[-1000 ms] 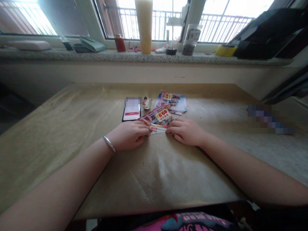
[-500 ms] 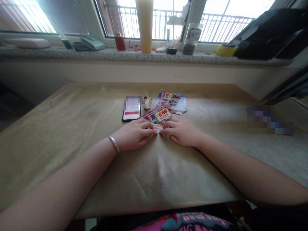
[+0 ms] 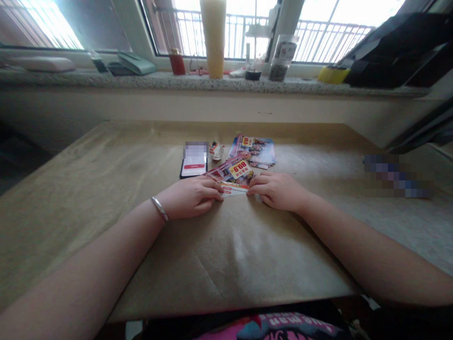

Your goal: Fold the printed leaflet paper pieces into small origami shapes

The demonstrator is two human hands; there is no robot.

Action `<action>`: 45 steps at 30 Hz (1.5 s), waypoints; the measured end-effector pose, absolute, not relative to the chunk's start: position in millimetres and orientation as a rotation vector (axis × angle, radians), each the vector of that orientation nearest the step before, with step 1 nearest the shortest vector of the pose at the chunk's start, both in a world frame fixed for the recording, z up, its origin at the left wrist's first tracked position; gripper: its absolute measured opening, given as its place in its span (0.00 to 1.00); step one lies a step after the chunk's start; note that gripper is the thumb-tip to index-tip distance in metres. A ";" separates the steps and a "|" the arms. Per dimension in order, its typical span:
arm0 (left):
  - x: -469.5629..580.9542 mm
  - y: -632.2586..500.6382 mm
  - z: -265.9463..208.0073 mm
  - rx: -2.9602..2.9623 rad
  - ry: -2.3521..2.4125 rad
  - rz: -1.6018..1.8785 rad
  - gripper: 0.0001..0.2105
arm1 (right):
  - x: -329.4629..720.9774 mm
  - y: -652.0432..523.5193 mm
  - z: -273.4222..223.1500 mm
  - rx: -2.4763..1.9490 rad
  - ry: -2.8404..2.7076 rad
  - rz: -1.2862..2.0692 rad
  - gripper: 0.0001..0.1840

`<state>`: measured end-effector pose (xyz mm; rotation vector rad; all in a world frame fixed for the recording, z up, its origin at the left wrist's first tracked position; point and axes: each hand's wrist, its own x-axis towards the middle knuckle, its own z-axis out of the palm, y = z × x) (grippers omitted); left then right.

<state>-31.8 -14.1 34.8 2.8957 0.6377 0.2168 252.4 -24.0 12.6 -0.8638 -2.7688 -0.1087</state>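
A printed flyer (image 3: 231, 171), with a red upper part and a white-orange strip along its near edge, lies in front of me on the table. My left hand (image 3: 191, 194), with a silver bangle on its wrist, has its fingers on the strip's left end. At the right end, the fingertips of my right hand (image 3: 278, 190) press together on the same edge. Both thumbs sit low against the table, and the strip shows between the hands. Just beyond my left hand lies a phone (image 3: 194, 167) with a lit, partly blurred screen.
Behind the flyer is a stack of similar flyers (image 3: 264, 150), with a crumpled wrapper (image 3: 216, 151) beside it. A blurred-out item (image 3: 396, 175) lies at the table's right. Bottles and a tall yellow cylinder (image 3: 214, 42) stand on the granite windowsill (image 3: 141, 83).
My hands have moved apart along the flyer's near edge, left hand leftward and right hand rightward. More of the white-orange strip now shows between them.
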 end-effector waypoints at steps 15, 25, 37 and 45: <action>-39.1 -9.9 36.2 2.813 0.678 0.209 0.15 | 273.0 -19.4 13.7 -0.957 -2.724 -0.078 0.15; -43.7 -6.9 34.3 2.767 0.675 0.253 0.14 | 287.8 -13.9 14.8 -0.963 -2.719 -0.038 0.15; -35.9 -11.1 33.2 2.790 0.673 0.307 0.14 | 274.7 -17.7 7.1 -1.577 -2.196 -0.023 0.11; -27.1 -16.1 20.4 2.896 0.586 0.294 0.18 | 263.9 -13.6 4.6 -1.518 -1.959 0.393 0.14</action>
